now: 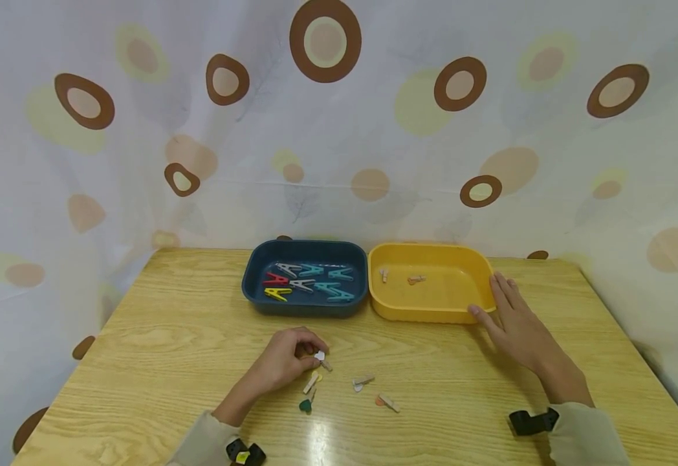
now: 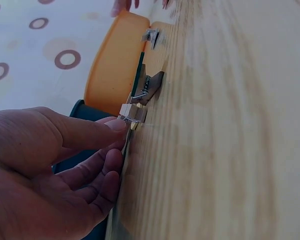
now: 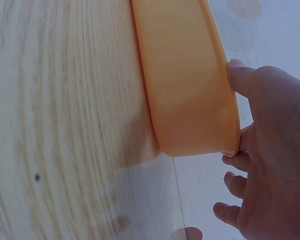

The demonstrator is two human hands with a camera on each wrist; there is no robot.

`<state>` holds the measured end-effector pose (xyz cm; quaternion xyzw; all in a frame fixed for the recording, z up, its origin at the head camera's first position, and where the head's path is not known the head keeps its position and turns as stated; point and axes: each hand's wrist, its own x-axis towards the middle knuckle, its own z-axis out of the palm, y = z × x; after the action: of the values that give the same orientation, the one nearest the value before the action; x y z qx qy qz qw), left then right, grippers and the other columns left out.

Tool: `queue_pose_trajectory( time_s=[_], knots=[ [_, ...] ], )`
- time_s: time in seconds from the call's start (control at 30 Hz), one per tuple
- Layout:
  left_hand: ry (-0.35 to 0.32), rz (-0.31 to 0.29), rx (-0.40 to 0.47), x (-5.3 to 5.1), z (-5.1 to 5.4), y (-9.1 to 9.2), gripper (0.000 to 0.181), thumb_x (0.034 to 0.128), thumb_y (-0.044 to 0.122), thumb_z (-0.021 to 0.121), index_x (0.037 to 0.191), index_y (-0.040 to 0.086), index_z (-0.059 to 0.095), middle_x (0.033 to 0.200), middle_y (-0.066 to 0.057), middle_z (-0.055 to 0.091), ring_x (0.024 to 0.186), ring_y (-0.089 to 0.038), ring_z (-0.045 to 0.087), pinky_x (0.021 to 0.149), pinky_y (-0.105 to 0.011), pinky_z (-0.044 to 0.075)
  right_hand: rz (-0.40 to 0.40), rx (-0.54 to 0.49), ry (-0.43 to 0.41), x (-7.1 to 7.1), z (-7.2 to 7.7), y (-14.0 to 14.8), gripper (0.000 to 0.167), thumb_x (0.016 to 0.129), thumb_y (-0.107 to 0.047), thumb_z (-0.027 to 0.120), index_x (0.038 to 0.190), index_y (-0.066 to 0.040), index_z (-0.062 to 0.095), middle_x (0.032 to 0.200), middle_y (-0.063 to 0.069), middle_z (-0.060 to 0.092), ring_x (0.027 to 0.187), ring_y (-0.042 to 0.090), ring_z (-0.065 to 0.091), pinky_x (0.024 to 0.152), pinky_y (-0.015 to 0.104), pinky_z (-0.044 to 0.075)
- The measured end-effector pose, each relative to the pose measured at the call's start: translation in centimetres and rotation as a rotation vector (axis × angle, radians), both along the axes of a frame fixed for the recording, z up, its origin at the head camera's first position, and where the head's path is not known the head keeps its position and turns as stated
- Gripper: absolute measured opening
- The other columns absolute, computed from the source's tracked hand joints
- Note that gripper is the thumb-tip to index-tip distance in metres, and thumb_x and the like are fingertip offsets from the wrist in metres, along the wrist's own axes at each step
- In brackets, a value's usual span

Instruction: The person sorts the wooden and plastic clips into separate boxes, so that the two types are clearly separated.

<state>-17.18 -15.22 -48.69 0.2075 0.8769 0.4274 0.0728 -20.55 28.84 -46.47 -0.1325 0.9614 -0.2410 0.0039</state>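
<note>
My left hand (image 1: 288, 359) pinches a small wooden clip with a white top (image 1: 319, 355) between thumb and fingers, low over the table. Beside it lie a clip with a yellow top (image 1: 312, 382) and one with a dark green heart (image 1: 306, 405). Farther right are a clip with a whitish heart (image 1: 364, 382) and one with an orange top (image 1: 388, 403). My right hand (image 1: 519, 327) rests on the right end of the yellow tray (image 1: 432, 313), thumb on the near rim, fingers extended along the outside. Two small clips (image 1: 417, 279) lie inside that tray.
A dark blue tray (image 1: 304, 309) touches the yellow tray's left side and holds several plastic clothespins, among them a red one (image 1: 275, 279) and a yellow one (image 1: 277, 294). Both trays stand at the back of the wooden table (image 1: 187, 336), before a patterned cloth (image 1: 327, 142).
</note>
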Motion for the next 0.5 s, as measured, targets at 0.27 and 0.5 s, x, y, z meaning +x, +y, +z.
queue_pose_trajectory(
  time_s=[0.27, 0.5],
  knots=[
    [-0.014, -0.007, 0.024, 0.09, 0.01, -0.02, 0.016, 0.088, -0.002, 0.077, 0.1, 0.009, 0.078, 0.094, 0.0, 0.069, 0.081, -0.013, 0.058, 0.068, -0.024, 0.049, 0.006, 0.006, 0.002, 0.01, -0.07, 0.06, 0.087, 0.109, -0.049, 0.043, 0.162, 0.002, -0.003, 0.17, 0.021, -0.008, 0.155, 0.041, -0.011, 0.119, 0.067, 0.004],
    [-0.029, 0.001, 0.05, 0.09, 0.13, 0.09, 0.015, 0.0873, -0.001, 0.078, 0.1, 0.008, 0.077, 0.087, 0.002, 0.066, 0.077, -0.012, 0.058, 0.067, -0.023, 0.05, 0.006, 0.013, 0.011, 0.0, -0.09, 0.08, 0.086, 0.109, -0.049, 0.043, 0.162, 0.003, -0.002, 0.17, 0.021, -0.008, 0.155, 0.041, -0.01, 0.119, 0.066, 0.005]
  ],
)
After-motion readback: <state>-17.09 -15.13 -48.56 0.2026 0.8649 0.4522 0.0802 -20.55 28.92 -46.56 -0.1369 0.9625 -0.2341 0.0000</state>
